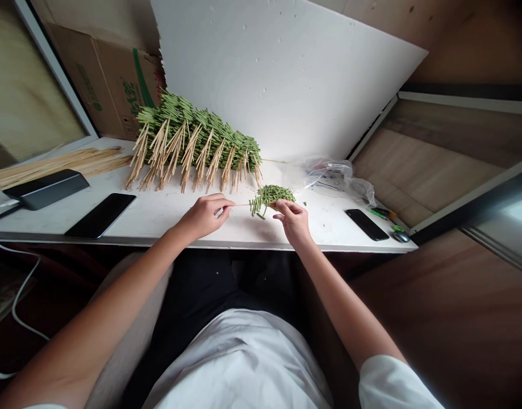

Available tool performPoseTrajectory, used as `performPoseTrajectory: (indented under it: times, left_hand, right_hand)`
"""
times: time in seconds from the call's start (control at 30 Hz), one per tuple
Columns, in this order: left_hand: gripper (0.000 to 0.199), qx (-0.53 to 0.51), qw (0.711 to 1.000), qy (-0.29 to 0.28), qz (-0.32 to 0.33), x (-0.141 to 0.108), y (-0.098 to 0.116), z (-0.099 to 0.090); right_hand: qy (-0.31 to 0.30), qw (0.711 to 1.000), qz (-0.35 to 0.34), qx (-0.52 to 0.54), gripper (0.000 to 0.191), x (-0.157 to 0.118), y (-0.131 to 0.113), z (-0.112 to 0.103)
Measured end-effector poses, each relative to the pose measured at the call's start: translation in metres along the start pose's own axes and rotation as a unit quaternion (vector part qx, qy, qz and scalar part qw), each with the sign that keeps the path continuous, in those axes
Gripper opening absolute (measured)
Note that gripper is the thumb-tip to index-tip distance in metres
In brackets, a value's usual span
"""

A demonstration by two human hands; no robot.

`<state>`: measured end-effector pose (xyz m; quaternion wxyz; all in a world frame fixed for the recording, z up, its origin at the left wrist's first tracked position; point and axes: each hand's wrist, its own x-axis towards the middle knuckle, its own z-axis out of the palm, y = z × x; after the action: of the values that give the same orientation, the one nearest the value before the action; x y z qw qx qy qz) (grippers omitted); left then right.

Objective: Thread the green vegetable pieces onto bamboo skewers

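My left hand (pixel 206 217) pinches the bare end of a thin wooden skewer (pixel 241 204), held level above the white table. Several cut green bean pieces (pixel 256 207) are threaded crosswise on its other end. At that end, my right hand (pixel 293 220) has thumb and forefinger closed together; what lies between them is hidden by the fingers. Just behind the hands is a small heap of loose green bean pieces (pixel 280 192). Farther back on the left rises a large stack of filled bean skewers (pixel 201 133), their bare stick ends pointing toward me.
Bare skewers (pixel 90 161) lie at the left, near a black box-shaped device (pixel 51 189) and a dark phone (pixel 101 216). On the right are a clear plastic bag (pixel 329 170) and another phone (pixel 367 225). A white board (pixel 282 68) leans behind; a cardboard box (pixel 111 79) stands back left.
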<state>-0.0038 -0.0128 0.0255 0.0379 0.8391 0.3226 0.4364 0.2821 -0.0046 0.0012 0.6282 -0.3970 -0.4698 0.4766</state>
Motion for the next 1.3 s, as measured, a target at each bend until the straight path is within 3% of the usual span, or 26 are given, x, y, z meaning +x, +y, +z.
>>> performPoseTrajectory:
  times: [0.23, 0.5, 0.63, 0.7, 0.77, 0.87, 1.03, 1.13, 1.3]
  left_hand:
    - [0.024, -0.01, 1.0, 0.005, -0.006, 0.0, 0.001, 0.004]
    - [0.023, -0.017, 1.0, 0.022, 0.0, 0.0, -0.005, 0.005]
    - [0.023, -0.013, 1.0, 0.014, -0.02, -0.003, -0.014, 0.006]
    - [0.023, -0.011, 0.999, 0.014, -0.032, -0.004, -0.019, 0.005]
    - [0.022, -0.007, 0.999, 0.019, -0.04, -0.005, -0.024, 0.004]
    - [0.022, 0.002, 0.999, 0.028, -0.045, -0.005, -0.029, 0.002]
    - [0.024, 0.023, 0.998, 0.028, -0.049, -0.006, -0.033, 0.0]
    - [0.023, 0.031, 0.998, 0.027, -0.052, -0.006, -0.035, -0.002]
    - [0.022, 0.041, 0.998, 0.026, -0.051, -0.006, -0.037, -0.005]
  right_hand:
    - [-0.011, 1.0, 0.011, -0.008, 0.031, -0.003, 0.0, 0.008]
    - [-0.056, 0.998, 0.022, 0.011, 0.035, 0.004, -0.008, -0.002]
    - [-0.066, 0.997, 0.008, -0.038, 0.036, 0.008, -0.006, -0.01]
    - [-0.065, 0.992, -0.014, -0.11, 0.035, 0.01, -0.005, -0.013]
    - [-0.068, 0.971, -0.047, -0.223, 0.031, 0.011, -0.003, -0.015]
    - [-0.084, 0.91, -0.117, -0.389, 0.022, 0.009, 0.0, -0.015]
    - [-0.122, 0.816, -0.194, -0.53, 0.016, 0.007, 0.008, -0.011]
    - [-0.124, 0.795, -0.192, -0.562, 0.017, 0.009, 0.015, -0.012]
    - [-0.13, 0.788, -0.173, -0.576, 0.023, 0.014, 0.019, -0.018]
